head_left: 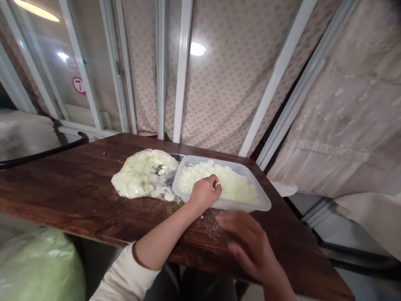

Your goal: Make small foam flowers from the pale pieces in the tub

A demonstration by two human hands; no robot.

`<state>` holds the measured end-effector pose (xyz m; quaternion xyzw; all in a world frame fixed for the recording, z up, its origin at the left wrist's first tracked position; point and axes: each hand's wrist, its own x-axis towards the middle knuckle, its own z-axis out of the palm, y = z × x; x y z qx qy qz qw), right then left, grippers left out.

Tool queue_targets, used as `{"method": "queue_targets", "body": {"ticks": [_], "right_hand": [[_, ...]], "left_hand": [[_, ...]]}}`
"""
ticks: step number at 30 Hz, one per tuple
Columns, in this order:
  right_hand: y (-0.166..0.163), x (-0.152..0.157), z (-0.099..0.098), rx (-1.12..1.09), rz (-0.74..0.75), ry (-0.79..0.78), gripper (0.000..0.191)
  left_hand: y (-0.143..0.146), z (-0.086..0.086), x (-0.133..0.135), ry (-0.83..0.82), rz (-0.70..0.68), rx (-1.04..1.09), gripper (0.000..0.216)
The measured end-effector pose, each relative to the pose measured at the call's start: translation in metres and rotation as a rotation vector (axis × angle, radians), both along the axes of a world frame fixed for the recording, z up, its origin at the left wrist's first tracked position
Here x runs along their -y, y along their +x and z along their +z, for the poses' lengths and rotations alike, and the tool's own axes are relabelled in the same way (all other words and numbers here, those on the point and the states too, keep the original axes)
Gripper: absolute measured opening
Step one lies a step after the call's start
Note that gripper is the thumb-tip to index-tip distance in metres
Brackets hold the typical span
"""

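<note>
— Left hand [205,192]?

— Reached in from a cream sleeve [125,280] and curled over the near rim of a clear plastic tray [262,205]. Pinched a few white shreds [217,184] between thumb and fingertips, just above the heap.

— And the heap?

— Chopped white pieces [238,188], piled across most of the tray.

— Placed where?

— On the far right part of a dark wooden counter [78,192], long side turned toward the person, right end near the counter's edge.

— Right hand [247,242]?

— Held palm down with fingers loosely spread, low over the counter and just in front of the tray. Badly blurred, so could not tell whether touching the wood or only hovering.

— Anything close by?

— Pale crumbs [213,228], scattered on the wood between the two hands.

— Beside the tray?

— A clear plastic bag [140,175], slumped on its side against the tray's left end, stuffed with more pale chunks. A little yellowish dust along its near edge.

— Farther off?

— A black hose [46,152], curving past the counter's far left corner. A pale green bag [37,263], bulging below the counter at the lower left. Behind everything, white window frames [181,71] and a curtain [225,83] dotted with pink.
</note>
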<state>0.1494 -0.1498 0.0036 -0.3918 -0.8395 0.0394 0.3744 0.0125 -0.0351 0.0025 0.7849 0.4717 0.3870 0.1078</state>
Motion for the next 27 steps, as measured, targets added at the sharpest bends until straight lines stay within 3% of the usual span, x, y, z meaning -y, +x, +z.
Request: {"method": "queue_targets", "body": {"ticks": [3,5,9,13,16,27], "right_hand": [[-0.002,-0.048,0.023,0.072,-0.088,0.114,0.019],[-0.004,-0.079,0.028,0.12,-0.088,0.101,0.015],[-0.006,-0.111,0.01,-0.008,-0.044,0.068,0.008],[-0.002,-0.117,-0.012,-0.156,-0.139,0.035,0.019],[0.003,-0.116,-0.011,-0.162,-0.126,-0.092,0.02],[0.009,-0.111,-0.005,-0.226,0.0,-0.23,0.035]], "left_hand": [[-0.003,-0.001,-0.005,-0.036,-0.07,0.182,0.009],[-0.005,-0.002,-0.009,-0.056,-0.114,0.267,0.007],[-0.005,-0.006,-0.015,-0.065,-0.11,0.27,0.008],[-0.003,-0.007,-0.012,-0.024,-0.054,0.139,0.013],[-0.001,-0.004,-0.008,-0.027,-0.063,0.047,0.016],[-0.009,0.011,-0.003,-0.17,-0.371,0.135,0.027]]}}
